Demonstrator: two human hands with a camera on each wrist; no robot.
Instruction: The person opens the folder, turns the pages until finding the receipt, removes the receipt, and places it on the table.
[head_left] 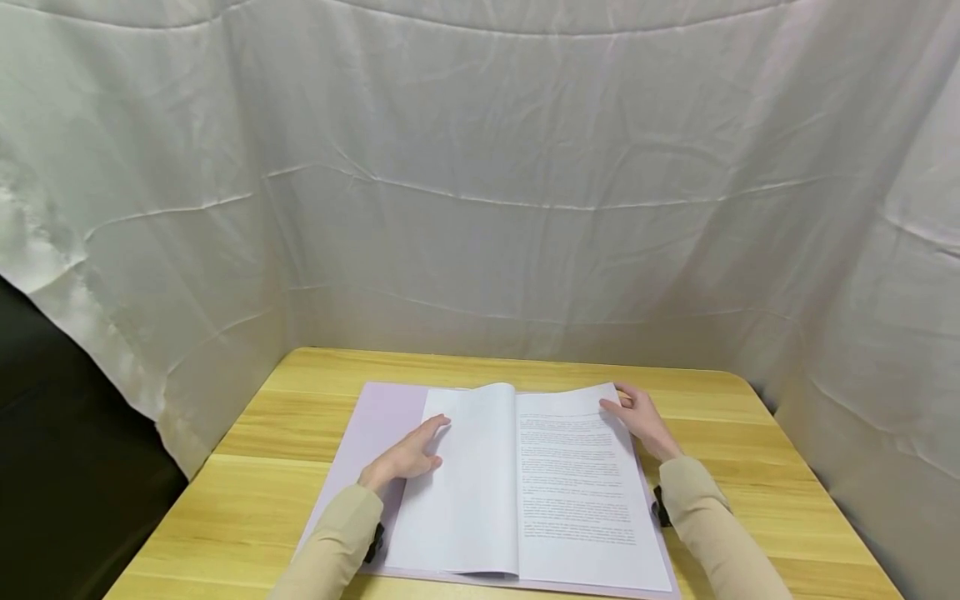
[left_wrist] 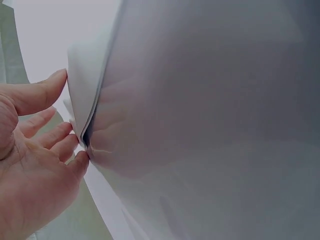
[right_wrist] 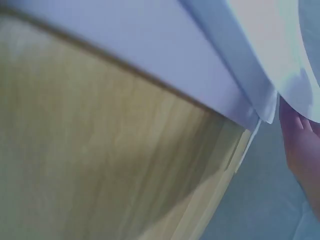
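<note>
Left hand (head_left: 405, 458) spread across the outer edge of the left pages (head_left: 465, 483), seemingly to steady them; the right hand (head_left: 641, 418) pinches the far corner of the right page (head_left: 577, 554), some fingers hidden underneath. Below, the lilac folder (head_left: 375, 417) lies near the far edge of the surface (head_left: 288, 417), its near edge cut off, the print (head_left: 573, 475) unreadable from here.

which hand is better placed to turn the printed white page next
Most likely the right hand: it pinches the far outer corner of the white, text-covered paper page, which is lifted there. The left hand is on the other side, at the blank white paper page.
</note>
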